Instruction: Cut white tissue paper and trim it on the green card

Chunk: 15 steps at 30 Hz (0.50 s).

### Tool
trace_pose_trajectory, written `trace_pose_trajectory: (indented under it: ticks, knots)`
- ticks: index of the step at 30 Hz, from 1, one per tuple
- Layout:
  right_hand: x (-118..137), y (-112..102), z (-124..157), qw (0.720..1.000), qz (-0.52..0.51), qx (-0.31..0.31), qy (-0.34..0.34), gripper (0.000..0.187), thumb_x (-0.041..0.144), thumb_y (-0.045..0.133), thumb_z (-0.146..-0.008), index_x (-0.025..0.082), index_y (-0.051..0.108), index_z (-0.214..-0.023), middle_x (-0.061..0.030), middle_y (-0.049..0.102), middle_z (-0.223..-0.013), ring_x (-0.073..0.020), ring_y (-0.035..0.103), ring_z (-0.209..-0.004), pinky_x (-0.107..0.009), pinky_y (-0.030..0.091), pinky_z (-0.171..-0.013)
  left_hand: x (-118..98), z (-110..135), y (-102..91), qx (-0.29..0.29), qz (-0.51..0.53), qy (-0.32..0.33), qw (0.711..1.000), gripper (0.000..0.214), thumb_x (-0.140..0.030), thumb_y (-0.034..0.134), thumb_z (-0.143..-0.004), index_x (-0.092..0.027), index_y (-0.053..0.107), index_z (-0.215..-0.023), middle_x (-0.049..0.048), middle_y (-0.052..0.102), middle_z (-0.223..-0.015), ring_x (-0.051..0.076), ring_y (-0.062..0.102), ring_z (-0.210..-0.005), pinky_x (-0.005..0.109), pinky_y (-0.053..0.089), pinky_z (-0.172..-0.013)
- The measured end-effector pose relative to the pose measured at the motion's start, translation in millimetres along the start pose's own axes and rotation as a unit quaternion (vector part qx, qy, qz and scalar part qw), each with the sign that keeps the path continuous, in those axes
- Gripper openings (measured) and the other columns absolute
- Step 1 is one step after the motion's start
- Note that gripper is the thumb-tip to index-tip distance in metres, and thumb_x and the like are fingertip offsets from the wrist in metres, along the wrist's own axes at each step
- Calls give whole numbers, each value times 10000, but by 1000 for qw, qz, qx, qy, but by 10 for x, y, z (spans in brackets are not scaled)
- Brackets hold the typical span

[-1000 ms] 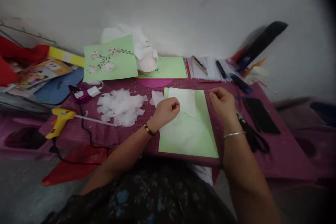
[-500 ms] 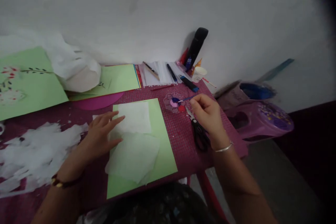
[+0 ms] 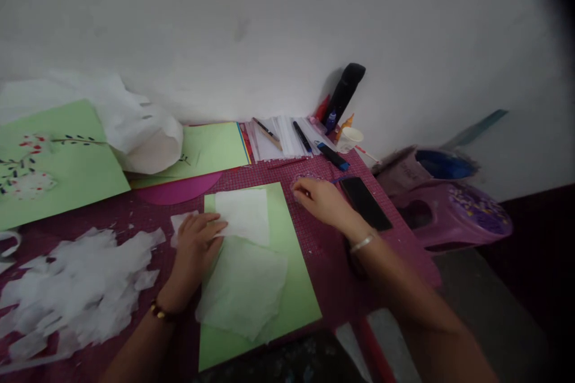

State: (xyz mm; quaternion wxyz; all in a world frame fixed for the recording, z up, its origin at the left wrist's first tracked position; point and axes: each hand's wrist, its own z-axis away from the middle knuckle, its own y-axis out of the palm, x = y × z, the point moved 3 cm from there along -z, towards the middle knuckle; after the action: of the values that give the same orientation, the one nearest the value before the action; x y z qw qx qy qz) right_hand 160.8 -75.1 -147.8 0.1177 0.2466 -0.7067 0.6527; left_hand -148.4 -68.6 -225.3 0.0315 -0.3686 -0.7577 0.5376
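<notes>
My left hand (image 3: 200, 239) lies flat with fingers out, at the left edge of a light green sheet (image 3: 299, 293). Its fingertips touch a white tissue square (image 3: 245, 212); a second thin white piece (image 3: 245, 290) lies below that on the sheet. My right hand (image 3: 323, 198) is closed in a pinch over a clear flower-shaped paint dish (image 3: 299, 179), mostly covered by the hand. What the fingers hold, if anything, is hidden. A thin blue stick (image 3: 340, 178) shows behind this hand, beside a black phone (image 3: 366, 203). My right forearm covers most of the scissors.
Torn white paper scraps (image 3: 85, 287) are heaped at left. Painted green sheets (image 3: 67, 161) and crumpled white paper (image 3: 157, 140) stand behind. Pens (image 3: 302, 136), paint tubes (image 3: 345, 125) and a paper cup (image 3: 350, 139) line the wall. Purple plastic containers (image 3: 453, 215) stand off the table's right side.
My right hand has moved left over the paint dish, uncovering the phone, while its forearm now hides most of the scissors. My left fingers have come closer together on the tissue. The view has shifted slightly.
</notes>
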Motion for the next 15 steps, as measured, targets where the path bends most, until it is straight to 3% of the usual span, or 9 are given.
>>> trace_pose_trajectory:
  ticks: [5,8,11,15]
  knots:
    - [-186,219,-909,998,46,-25,46,145,151,553,-913,181,673,-837,-116,707,-908,-221,648,-859,-335,462,-774,28,10,-61,-28,22,11,999,215,-237,547,-879,-231,723,-1002,84,714,-1085,269,645,-1009,538,428,-1027]
    - [-272,279,-1384,995,48,-52,77,156,255,539,-970,191,671,-1022,-110,676,-1100,-203,640,-973,-366,518,-859,38,0,-105,-49,30,18,998,207,-226,545,-873,-223,718,-986,86,719,-1048,268,656,-966,521,477,-965]
    - [-296,327,-1716,993,27,-63,92,322,358,584,-955,186,593,-1227,-95,606,-1257,-211,629,-1054,-423,550,-895,14,-25,-139,-69,40,29,996,167,-208,555,-862,-222,703,-939,79,720,-1022,256,663,-950,483,503,-926]
    - [-247,395,-1926,995,-44,-60,62,329,348,594,-950,187,588,-1237,-101,605,-1264,-224,626,-1066,-435,551,-891,-75,-37,-193,-82,58,27,995,131,-154,563,-829,-226,653,-890,65,720,-995,241,665,-933,469,505,-921]
